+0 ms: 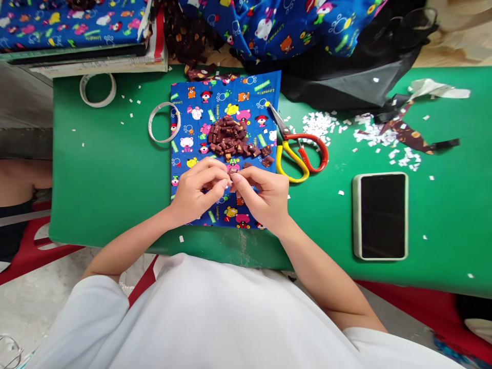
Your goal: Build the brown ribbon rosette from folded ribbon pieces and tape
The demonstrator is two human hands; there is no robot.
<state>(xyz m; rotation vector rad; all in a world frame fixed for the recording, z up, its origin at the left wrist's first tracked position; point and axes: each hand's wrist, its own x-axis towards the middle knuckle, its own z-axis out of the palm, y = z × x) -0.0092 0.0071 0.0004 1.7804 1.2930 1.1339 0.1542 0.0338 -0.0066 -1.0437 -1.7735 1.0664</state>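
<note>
My left hand [200, 188] and my right hand [266, 197] meet over a blue cloth [180, 197] printed with cartoon animals. Their fingertips are pinched together around a small brown piece [232, 172], mostly covered by the fingers. A tiny white bit shows between the tips. Just beyond the hands, a pile of small dark-brown cut pieces [227, 134] with tan flecks lies on the cloth. Scissors [295, 154] with one yellow and one red handle rest at the cloth's right edge, blades pointing up and left.
Two tape rolls [111, 97] lie on the green table [126, 169] at left. White paper bits [320, 125] and brown scraps [413, 136] are scattered at right, near a phone [380, 218]. Behind are stacked books [115, 64], more printed blue cloth [284, 31] and black material [338, 82].
</note>
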